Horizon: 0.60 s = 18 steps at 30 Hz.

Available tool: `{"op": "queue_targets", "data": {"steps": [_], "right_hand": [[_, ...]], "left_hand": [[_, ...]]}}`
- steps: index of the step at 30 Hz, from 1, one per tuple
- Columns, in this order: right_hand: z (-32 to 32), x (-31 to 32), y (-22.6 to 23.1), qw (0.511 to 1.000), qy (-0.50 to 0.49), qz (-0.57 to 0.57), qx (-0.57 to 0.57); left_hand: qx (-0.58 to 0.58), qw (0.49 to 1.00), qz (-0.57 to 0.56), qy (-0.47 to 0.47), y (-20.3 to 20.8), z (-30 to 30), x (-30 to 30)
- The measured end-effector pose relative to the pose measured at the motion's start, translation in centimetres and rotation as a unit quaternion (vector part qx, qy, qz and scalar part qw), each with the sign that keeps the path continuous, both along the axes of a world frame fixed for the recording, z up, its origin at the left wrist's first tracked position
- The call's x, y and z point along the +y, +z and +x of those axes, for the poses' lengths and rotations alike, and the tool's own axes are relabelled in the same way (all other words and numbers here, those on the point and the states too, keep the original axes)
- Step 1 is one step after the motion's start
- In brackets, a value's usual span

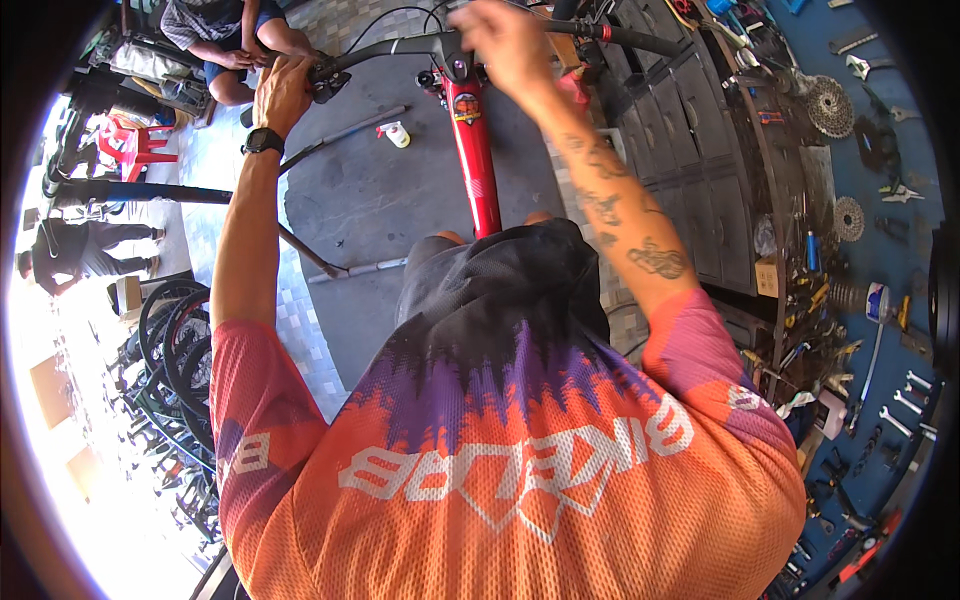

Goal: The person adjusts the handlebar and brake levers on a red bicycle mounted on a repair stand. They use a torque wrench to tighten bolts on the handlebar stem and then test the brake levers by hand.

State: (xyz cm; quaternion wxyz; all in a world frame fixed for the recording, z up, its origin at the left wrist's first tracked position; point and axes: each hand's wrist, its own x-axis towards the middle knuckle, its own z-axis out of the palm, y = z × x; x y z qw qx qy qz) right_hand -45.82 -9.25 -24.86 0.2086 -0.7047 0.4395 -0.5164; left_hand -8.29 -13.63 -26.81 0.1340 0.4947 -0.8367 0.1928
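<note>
A bicycle with a red frame (474,170) stands upright between my legs. Its black handlebar (398,46) runs across the top of the view, with the stem (455,62) at the middle. My left hand (282,92) is closed around the bar's left end, beside the brake lever (328,80). Over the right side of the stem, my right hand (503,48) is smeared by motion. Whether it touches the bar or holds anything does not show. The bar's right end (640,40) has no hand on it.
A white spray bottle (396,134) lies on the dark floor mat (360,220). A seated person (225,40) is just beyond my left hand. To the left are a red plastic chair (140,148), another person (85,245) and bicycle wheels (178,335). Drawers (690,125) and a blue tool board (870,270) line the right.
</note>
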Motion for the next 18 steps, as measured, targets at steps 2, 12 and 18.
{"op": "queue_targets", "data": {"steps": [2, 12, 18], "right_hand": [[-7.7, -0.9, -0.4, 0.981, -0.180, 0.075, -0.020], [-25.2, -3.7, -6.4, 0.965, -0.249, 0.057, 0.059], [-25.4, -5.4, -6.8, 0.974, -0.220, 0.047, 0.040]], "left_hand": [[0.013, 0.999, 0.030, -0.013, -0.1, -0.3, -0.4], [0.032, 0.996, 0.079, 0.009, -0.2, -1.1, -2.6], [0.047, 0.997, 0.067, 0.006, -0.9, -0.5, -3.0]]}}
